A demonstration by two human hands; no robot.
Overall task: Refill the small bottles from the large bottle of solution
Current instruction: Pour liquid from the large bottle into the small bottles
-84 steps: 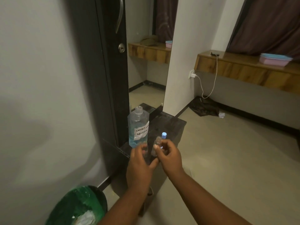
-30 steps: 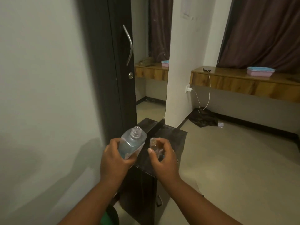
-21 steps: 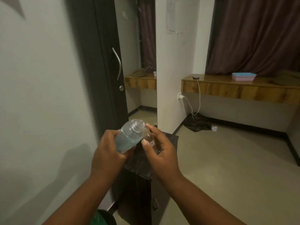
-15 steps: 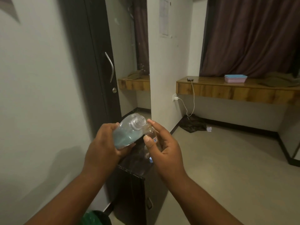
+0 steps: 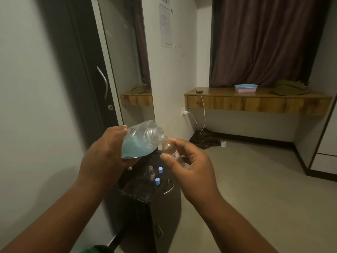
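Note:
My left hand grips the large clear bottle of blue solution, tilted on its side with its open mouth pointing right. Its mouth sits just above the neck of a small clear bottle, which my right hand holds between thumb and fingers. Below them, on the dark cabinet top, stands another small uncapped bottle with two blue caps beside it.
A dark wardrobe door with a mirror rises at the left. A wooden shelf on the far wall carries a phone on a charging cable and a pink box. A green bin shows at the bottom edge.
Both hands lifted the bottles off the cabinet and rose. The large bottle tipped further toward horizontal, and its mouth came onto the small bottle's neck.

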